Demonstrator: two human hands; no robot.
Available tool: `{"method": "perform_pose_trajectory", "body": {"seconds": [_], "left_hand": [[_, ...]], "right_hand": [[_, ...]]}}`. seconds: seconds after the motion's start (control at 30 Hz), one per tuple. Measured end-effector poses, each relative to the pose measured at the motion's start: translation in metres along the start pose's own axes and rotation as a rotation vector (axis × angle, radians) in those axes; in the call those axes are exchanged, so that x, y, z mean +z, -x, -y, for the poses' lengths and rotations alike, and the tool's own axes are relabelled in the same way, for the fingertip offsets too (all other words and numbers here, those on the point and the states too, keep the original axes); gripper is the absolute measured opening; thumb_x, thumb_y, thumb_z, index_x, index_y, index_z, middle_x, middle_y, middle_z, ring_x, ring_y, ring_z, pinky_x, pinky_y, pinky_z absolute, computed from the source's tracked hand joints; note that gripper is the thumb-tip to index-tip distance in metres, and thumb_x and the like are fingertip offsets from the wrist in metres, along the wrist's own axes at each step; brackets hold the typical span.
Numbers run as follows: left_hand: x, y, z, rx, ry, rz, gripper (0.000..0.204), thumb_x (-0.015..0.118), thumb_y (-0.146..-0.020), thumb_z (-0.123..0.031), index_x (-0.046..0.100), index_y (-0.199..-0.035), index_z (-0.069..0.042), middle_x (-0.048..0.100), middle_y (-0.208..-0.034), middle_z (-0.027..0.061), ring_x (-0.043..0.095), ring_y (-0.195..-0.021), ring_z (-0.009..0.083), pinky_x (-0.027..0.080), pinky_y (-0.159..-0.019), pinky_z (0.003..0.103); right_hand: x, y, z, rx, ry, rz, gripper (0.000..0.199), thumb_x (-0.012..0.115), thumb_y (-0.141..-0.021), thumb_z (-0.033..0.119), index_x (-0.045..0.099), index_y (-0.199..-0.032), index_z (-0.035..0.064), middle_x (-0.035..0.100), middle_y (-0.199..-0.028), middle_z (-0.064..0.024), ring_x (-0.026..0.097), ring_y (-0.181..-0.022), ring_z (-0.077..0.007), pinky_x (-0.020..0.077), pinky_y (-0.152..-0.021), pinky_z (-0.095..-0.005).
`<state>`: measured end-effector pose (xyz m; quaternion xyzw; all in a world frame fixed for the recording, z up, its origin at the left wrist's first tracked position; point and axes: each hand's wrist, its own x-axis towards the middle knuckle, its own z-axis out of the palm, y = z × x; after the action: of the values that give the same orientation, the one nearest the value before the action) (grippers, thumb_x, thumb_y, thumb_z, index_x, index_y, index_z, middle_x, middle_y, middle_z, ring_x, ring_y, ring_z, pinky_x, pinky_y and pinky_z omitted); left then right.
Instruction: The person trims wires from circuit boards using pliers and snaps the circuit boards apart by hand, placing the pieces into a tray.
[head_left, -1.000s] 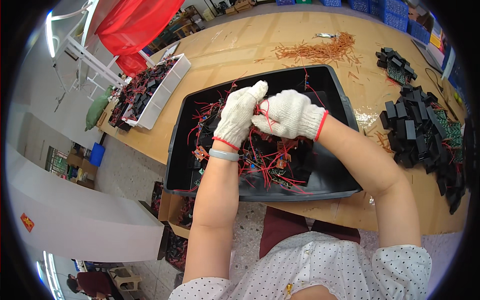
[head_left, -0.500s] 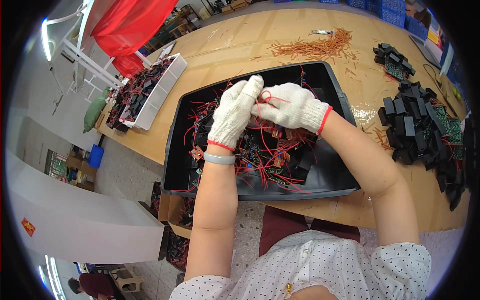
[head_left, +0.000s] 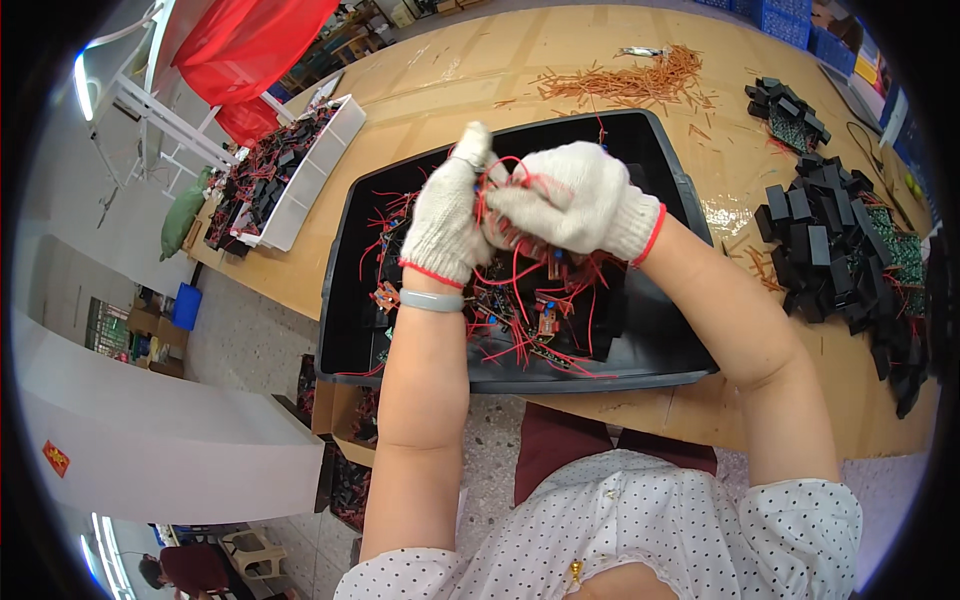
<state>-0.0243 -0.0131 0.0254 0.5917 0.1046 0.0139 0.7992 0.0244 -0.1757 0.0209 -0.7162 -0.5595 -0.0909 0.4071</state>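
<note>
Over a black plastic bin (head_left: 665, 345), both my hands, in white knit gloves with red cuffs, are close together. My right hand (head_left: 575, 200) has its fingertips pinched on thin red wires (head_left: 515, 168), which loop up over the fingers. My left hand (head_left: 447, 220) faces it, fingers closed around the near side of the bundle; what lies in its palm is hidden and blurred. Below them in the bin is a tangle of small circuit boards (head_left: 548, 318) with red wires and blue components.
Black box-shaped parts with green boards (head_left: 825, 240) are heaped at the right. Thin brown sticks or tubes (head_left: 650, 80) lie scattered at the table's far side. A white tray (head_left: 320, 165) of wired black parts stands at the left. An open cardboard box (head_left: 350, 425) is below the table edge.
My left hand has tilted and shifted slightly left, and my right hand has moved a little left with it. The red wires are now bunched between them. The view has shifted slightly.
</note>
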Motion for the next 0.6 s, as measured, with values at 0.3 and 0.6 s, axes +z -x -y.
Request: {"method": "perform_pose_trajectory", "body": {"seconds": [0.3, 0.6], "left_hand": [[-0.001, 0.024, -0.022, 0.135, -1.413, -0.053, 0.099, 0.067, -0.065, -0.071, 0.042, -0.139, -0.011, 0.042, -0.138, 0.026, 0.042, -0.129, 0.036, 0.036, -0.105, 0.044], [0.054, 0.006, 0.068, 0.305, -1.995, 0.308, 0.096, 0.058, -0.071, -0.073, 0.026, -0.147, -0.024, 0.016, -0.155, 0.0128, 0.022, -0.138, 0.0447, 0.024, -0.093, 0.076]], "right_hand": [[-0.068, 0.016, 0.002, 0.763, 0.595, 0.274, 0.051, 0.06, -0.076, 0.053, 0.068, -0.089, 0.0049, 0.065, -0.078, -0.0188, 0.065, -0.075, -0.033, 0.0524, -0.069, -0.0413], [-0.075, 0.055, 0.022, 0.35, 0.403, -0.439, 0.031, 0.065, -0.08, 0.036, 0.061, -0.07, 0.0067, 0.058, -0.067, -0.013, 0.061, -0.064, -0.033, 0.0497, -0.057, -0.0414]]}}
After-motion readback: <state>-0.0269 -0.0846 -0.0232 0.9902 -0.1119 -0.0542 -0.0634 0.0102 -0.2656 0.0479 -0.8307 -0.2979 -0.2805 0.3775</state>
